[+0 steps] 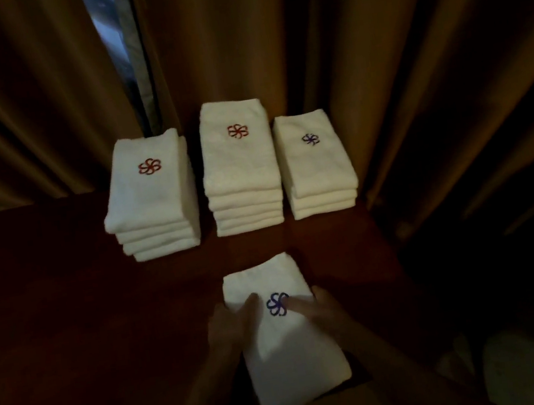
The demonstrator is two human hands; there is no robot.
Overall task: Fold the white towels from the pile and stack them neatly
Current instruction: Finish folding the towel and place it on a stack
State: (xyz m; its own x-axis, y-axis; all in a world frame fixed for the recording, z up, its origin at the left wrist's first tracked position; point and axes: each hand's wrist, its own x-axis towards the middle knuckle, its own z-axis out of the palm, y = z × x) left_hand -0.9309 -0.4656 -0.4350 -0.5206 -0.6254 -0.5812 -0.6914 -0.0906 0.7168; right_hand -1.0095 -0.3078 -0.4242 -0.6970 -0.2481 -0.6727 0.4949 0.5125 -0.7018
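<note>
The head view looks down on a dark wooden tabletop (68, 318) set against brown curtains (374, 47), with a narrow bright gap (113, 52) between two curtain panels at upper left.

Three stacks of folded white towels stand in a row at the tabletop's far edge. The left stack (150, 199) shows four layers and a red flower emblem on top. The middle stack (242, 171) is the tallest, about five layers, also with a red emblem. The right stack (317, 167) shows three layers and a purple emblem. Narrow dark gaps separate the stacks; they do not touch.

A fourth, single folded towel (286, 341) lies apart from them at the near edge, its long side running away from the person, slightly tilted, with a blue-purple emblem (278, 304) facing up. Its near end seems to overhang the tabletop's front edge.

The left hand (232, 325) rests flat on the towel's left side, fingers straight. The right hand (319, 309) is motion-blurred, its fingers extended across the towel beside the emblem; neither grip closes on the cloth.

Bare wood lies between the single towel and the stacks, and wider bare wood to the left.
</note>
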